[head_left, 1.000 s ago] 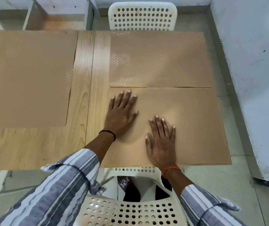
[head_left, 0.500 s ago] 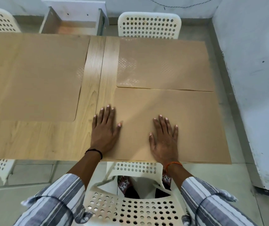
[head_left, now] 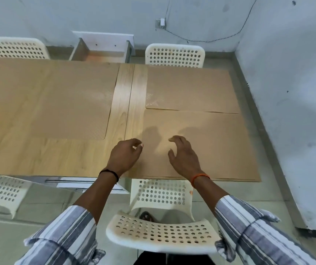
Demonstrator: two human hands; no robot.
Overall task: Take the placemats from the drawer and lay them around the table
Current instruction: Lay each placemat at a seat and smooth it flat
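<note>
I am holding my left hand (head_left: pixel 125 156) and right hand (head_left: pixel 184 156) loosely curled, gripping nothing, above the near placemat (head_left: pixel 220 142) on the table (head_left: pixel 57 159).

Soft, even daylight; two faint hand shadows fall on the tan rectangular placemat (head_left: pixel 201 142). A pale sheen washes the light wooden bench (head_left: pixel 128 96). Wide-angle bowing bends the edges; both hands are slightly motion-blurred.
</note>
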